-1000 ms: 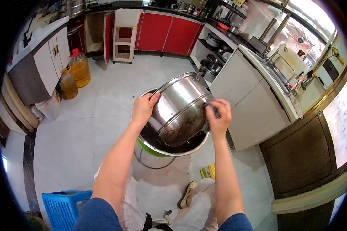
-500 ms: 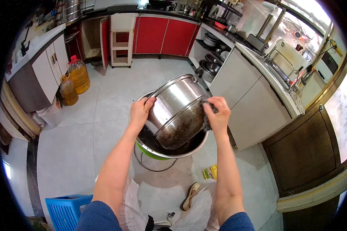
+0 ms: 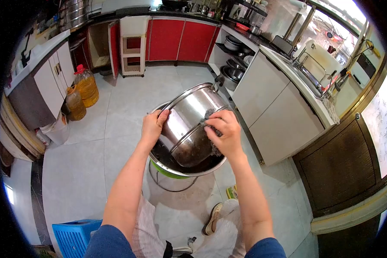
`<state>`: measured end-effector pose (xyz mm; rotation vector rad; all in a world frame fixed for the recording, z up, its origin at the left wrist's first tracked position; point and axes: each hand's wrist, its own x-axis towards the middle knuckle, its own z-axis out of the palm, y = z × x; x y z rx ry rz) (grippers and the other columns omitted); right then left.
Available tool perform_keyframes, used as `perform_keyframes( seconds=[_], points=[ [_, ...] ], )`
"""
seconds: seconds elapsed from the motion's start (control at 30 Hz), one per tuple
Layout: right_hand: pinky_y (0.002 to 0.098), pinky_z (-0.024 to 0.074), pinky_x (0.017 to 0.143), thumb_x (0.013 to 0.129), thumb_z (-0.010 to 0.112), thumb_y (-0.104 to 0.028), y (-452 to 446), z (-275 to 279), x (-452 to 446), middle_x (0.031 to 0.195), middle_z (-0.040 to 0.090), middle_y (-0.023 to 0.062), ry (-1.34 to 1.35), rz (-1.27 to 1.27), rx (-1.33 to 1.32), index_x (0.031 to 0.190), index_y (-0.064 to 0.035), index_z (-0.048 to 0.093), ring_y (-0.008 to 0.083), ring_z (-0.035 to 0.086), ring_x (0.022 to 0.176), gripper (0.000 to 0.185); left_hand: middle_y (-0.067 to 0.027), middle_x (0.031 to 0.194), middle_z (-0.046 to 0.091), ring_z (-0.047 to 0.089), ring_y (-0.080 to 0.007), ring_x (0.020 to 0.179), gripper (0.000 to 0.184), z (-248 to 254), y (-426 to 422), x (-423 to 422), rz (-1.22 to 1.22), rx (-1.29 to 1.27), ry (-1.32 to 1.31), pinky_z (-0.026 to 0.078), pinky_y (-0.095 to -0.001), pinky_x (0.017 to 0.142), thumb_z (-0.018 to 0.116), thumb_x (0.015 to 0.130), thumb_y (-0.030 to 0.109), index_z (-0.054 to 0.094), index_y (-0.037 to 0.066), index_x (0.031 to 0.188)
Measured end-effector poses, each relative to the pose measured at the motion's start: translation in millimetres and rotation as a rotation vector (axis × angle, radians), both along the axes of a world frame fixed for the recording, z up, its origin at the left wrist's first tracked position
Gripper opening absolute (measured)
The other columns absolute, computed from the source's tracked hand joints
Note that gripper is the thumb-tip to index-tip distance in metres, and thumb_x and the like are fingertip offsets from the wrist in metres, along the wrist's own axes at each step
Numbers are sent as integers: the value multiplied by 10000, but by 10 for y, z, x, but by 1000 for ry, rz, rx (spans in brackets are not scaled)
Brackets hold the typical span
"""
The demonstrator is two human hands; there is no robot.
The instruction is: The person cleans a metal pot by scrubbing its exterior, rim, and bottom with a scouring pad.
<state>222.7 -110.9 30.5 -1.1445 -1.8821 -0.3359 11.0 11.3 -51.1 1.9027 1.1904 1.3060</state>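
Observation:
A shiny steel pot point(image 3: 183, 112) is tilted on its side over a wide metal basin point(image 3: 204, 172) holding dark liquid. Brown stains mark the pot's lower part. My left hand point(image 3: 154, 126) grips the pot's rim on the left, thumb on the outer wall. Against the pot's right side, my right hand point(image 3: 224, 132) presses a grey steel wool scrubber point(image 3: 215, 148), its fingers closed around it. Part of the scrubber is hidden beneath those fingers. Below the basin show a green edge point(image 3: 167, 171) and a wire stand point(image 3: 173, 190).
A blue plastic basket point(image 3: 76, 238) stands at the lower left, and a yellow package point(image 3: 232, 191) lies near my foot. Two oil jugs point(image 3: 86, 86) stand by the left cabinet. Grey cabinets point(image 3: 268, 99) with a sink line the right; red cabinets point(image 3: 165, 41) stand behind.
My right hand has moved left and inward across the pot's side with the scrubber. The left hand keeps its hold on the rim, and the pot has shifted slightly left.

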Motion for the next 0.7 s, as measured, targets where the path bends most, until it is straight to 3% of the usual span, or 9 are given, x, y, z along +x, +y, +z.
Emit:
perform_keyframes(
  seconds=[0.2, 0.33, 0.43, 0.5, 0.53, 0.67, 0.7],
  points=[
    [328, 475, 781, 694, 703, -78, 131, -186, 562, 885, 620, 82, 393, -214, -21, 807, -40, 672, 234, 595, 873, 123, -208, 739, 619, 590, -377, 706, 621, -67, 25, 2, -7, -10, -30, 451, -413, 647, 452, 879, 603, 646, 14, 839],
    [343, 466, 794, 670, 724, -74, -5, 15, 102, 897, 615, 75, 68, -26, 0, 799, -53, 658, 252, 577, 904, 147, -205, 734, 620, 594, -375, 710, 626, -5, -17, 4, -21, -39, -54, 454, -413, 650, 451, 875, 610, 655, 19, 853],
    [333, 468, 770, 674, 719, -68, 124, -121, 410, 907, 621, 84, 239, -98, 14, 804, -47, 663, 252, 580, 884, 143, -203, 729, 620, 599, -368, 707, 611, 1, -20, -8, -12, -30, -29, 453, -409, 646, 455, 881, 594, 665, 21, 867],
    [336, 471, 767, 676, 717, -70, 118, -134, 566, 914, 622, 86, 351, -204, -43, 801, -41, 668, 255, 582, 875, 137, -176, 648, 575, 544, -251, 602, 618, -34, -3, 5, -8, 9, -41, 430, -372, 591, 457, 897, 568, 626, -24, 836],
    [336, 471, 767, 676, 717, -70, 105, -135, 549, 914, 622, 86, 352, -205, -47, 801, -41, 668, 255, 582, 875, 137, -176, 648, 575, 544, -251, 602, 618, -28, -22, 10, -9, 5, -39, 430, -372, 591, 457, 897, 568, 626, -24, 836],
    [352, 466, 746, 671, 721, -67, 20, 8, 136, 871, 605, 72, 46, -41, 42, 791, -58, 661, 254, 572, 864, 135, -186, 645, 569, 541, -271, 600, 615, -3, -19, -4, -16, 6, -56, 429, -380, 591, 459, 900, 561, 619, -27, 817],
    [357, 465, 744, 672, 723, -71, 33, 1, 164, 871, 606, 72, 77, -37, 37, 790, -56, 661, 254, 572, 863, 133, -189, 643, 567, 538, -274, 599, 616, -19, -7, -7, -15, 30, -31, 428, -382, 591, 457, 901, 561, 617, -26, 810]
  ],
)
